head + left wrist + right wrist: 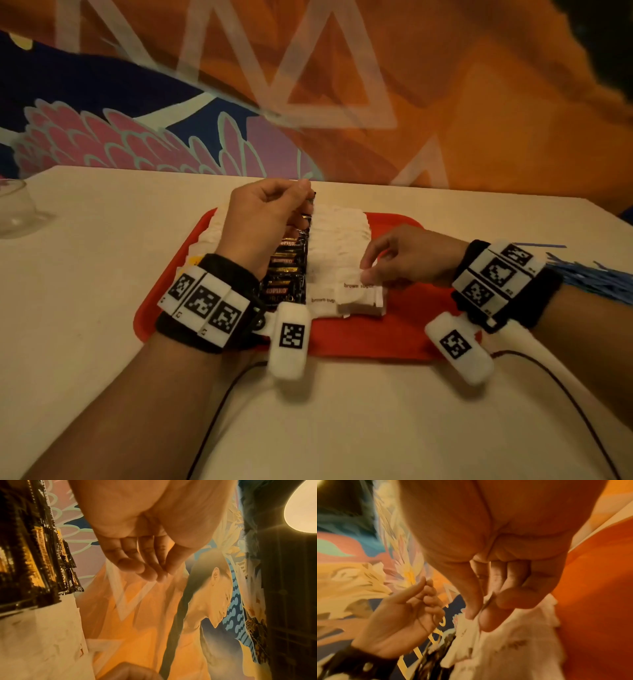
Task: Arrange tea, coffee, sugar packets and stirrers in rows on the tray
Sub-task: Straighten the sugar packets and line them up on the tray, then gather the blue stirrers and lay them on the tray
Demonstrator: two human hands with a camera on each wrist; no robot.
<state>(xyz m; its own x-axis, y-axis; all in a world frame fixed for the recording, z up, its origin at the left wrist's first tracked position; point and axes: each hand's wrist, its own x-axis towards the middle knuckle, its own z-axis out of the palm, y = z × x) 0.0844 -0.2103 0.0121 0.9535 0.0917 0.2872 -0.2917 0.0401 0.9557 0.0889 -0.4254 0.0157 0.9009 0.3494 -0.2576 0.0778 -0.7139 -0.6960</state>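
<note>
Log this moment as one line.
left hand: raised over coffee packets | right hand: pinching sugar packet | tray: rows filling

Both forearms reaching forward, wrists banded.
Left hand (263,219) raised, fingers curled loosely; right hand (407,255) lower, fingertips pinched.

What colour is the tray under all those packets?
Red. The tray shows best in the head view, its bare near edge between the wrists.
</note>
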